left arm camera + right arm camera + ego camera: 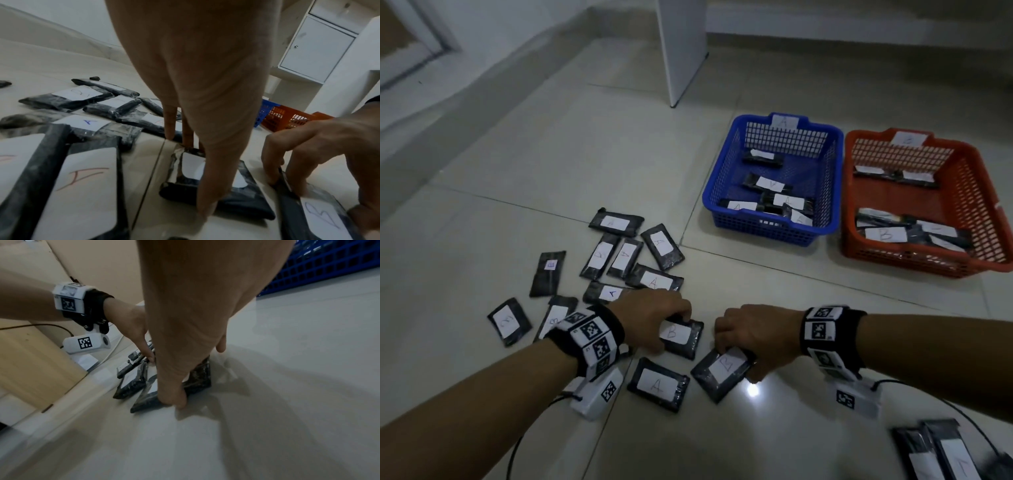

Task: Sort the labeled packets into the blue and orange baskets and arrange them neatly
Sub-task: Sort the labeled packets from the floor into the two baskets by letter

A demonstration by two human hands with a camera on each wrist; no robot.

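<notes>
Black packets with white labels lie scattered on the tiled floor. My left hand (664, 325) grips a packet marked B (683, 335), thumb on its near edge and fingers on its far edge; the left wrist view shows this packet (242, 199) flat on the floor. My right hand (736, 337) pinches a second B packet (722, 370) by its edges, and this second packet (198, 382) shows tilted under the thumb. The blue basket (726, 154), tagged A, and the orange basket (972, 195), tagged B, stand side by side at the far right, each holding several packets.
An A packet (658, 385) lies just in front of my left hand. Several more A and B packets (626, 257) spread behind and left of it. A small stack of packets (941, 452) sits at the near right. A white cabinet panel (681, 51) stands behind.
</notes>
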